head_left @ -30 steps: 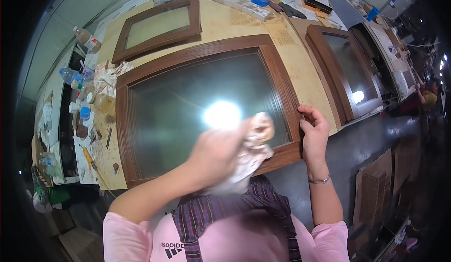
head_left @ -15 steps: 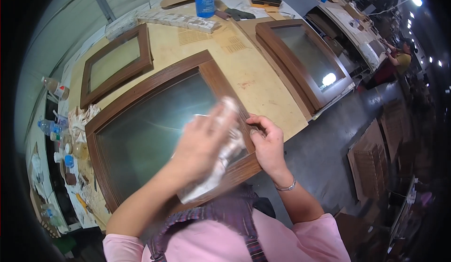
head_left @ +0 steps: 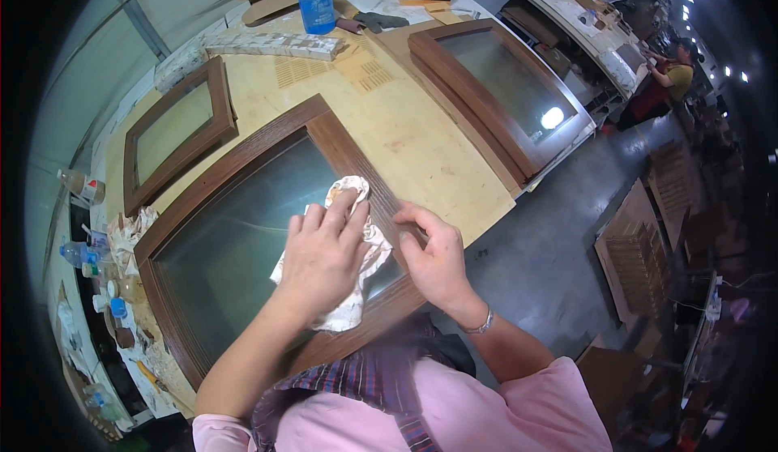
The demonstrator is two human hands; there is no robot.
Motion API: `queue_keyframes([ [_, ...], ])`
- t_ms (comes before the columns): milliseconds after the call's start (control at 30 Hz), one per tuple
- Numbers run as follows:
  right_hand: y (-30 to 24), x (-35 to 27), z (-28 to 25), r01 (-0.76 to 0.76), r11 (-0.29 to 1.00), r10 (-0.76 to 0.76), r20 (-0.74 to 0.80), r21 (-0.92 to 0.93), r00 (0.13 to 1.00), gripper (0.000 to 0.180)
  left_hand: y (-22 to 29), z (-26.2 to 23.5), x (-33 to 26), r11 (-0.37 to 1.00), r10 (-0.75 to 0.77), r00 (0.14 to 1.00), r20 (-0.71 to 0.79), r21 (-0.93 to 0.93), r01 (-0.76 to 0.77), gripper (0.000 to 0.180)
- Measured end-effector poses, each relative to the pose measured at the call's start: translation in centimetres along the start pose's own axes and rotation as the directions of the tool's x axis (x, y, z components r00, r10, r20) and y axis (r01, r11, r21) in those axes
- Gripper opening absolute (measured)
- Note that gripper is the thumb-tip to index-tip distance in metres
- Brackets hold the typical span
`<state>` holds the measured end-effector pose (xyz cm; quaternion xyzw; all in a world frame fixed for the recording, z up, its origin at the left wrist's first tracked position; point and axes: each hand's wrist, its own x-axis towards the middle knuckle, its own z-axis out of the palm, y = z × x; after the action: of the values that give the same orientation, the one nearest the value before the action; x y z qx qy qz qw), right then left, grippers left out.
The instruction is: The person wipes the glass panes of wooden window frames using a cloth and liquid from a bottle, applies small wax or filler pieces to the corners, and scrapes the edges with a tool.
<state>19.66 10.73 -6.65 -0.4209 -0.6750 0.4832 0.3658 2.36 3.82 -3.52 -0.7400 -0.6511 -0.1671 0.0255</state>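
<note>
A brown wooden frame with a glass pane [head_left: 223, 278] lies tilted across the work table right before me. My left hand [head_left: 320, 262] presses a crumpled white cloth [head_left: 344, 313] with brown stains onto the right part of the glass. The cloth bulges out past the fingertips and below the palm. On the frame's right edge, my right hand [head_left: 438, 262] grips the wood with bent fingers, the thumb lying close to the forefinger; part of its grip is hidden underneath.
Another glazed frame [head_left: 134, 148] lies far left, and stacked ones [head_left: 478, 100] lie far right. A blue bottle [head_left: 314, 2] stands at the back near a dark glove [head_left: 381, 21]. Bottles [head_left: 77, 253] crowd the left edge. A person [head_left: 668, 79] stands at a bench far right.
My left hand, blurred in motion before, has moved slightly left with the cloth and now shows sharply. The right hand stays at the frame's edge. The whole view has shifted a little.
</note>
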Motion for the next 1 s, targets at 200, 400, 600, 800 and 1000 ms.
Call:
queue_keyframes([
  [200, 0.4, -0.4, -0.8, -0.023, 1.0, 0.023, 0.018, 0.012, 1.0, 0.031, -10.1, -4.7, -10.5, 0.93, -0.312, 0.946, -0.087, 0.174, 0.323, 0.054],
  [400, -0.1, 2.0, -1.1, -0.012, 0.998, 0.023, 0.185, -0.06, 0.982, 0.046, -15.7, -9.4, -19.3, 0.758, -0.638, 0.707, -0.304, -0.088, 0.646, 0.047],
  [600, -0.6, 4.5, -0.3, -0.058, 0.882, 0.207, 0.274, -0.467, 0.939, 0.051, -4.9, -2.2, -5.0, 0.998, 0.04, 0.999, 0.009, -0.054, -0.039, 0.04],
  [800, -2.2, 3.9, 0.1, -0.003, 0.821, 0.202, 0.285, -0.571, 0.937, 0.049, -6.9, 0.3, -0.3, 0.977, -0.177, 0.984, -0.007, 0.117, 0.177, 0.048],
  [1000, -1.3, 3.5, 0.5, 0.062, 0.838, 0.099, 0.263, -0.543, 0.96, 0.045, -6.7, 0.0, -0.3, 0.991, -0.128, 0.99, 0.058, -0.027, 0.129, 0.061],
])
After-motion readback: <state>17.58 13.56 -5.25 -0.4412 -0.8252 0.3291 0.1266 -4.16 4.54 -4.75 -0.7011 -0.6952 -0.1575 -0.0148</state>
